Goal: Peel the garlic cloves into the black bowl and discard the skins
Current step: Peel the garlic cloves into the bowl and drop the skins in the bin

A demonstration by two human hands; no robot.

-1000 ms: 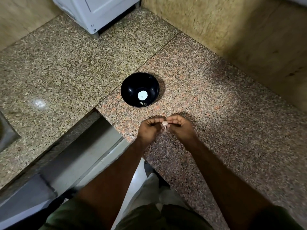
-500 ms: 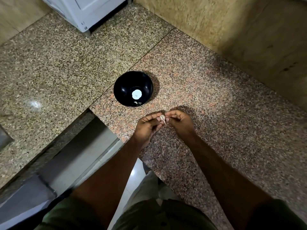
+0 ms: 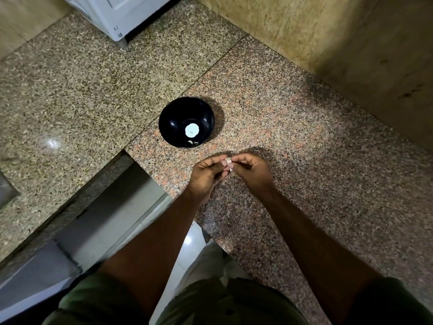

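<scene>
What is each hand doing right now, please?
Left hand: closed, pinching the garlic clove.
Right hand: closed, pinching the same clove.

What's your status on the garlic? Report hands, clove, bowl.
Left hand and right hand both pinch one garlic clove, skin partly on. Black bowl holds peeled pieces. Nothing in the way.

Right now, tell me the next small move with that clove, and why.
Probably keep stripping the skin: both the left hand and right hand pinch the garlic clove, which looks partly skinned, just short of the black bowl.
</scene>
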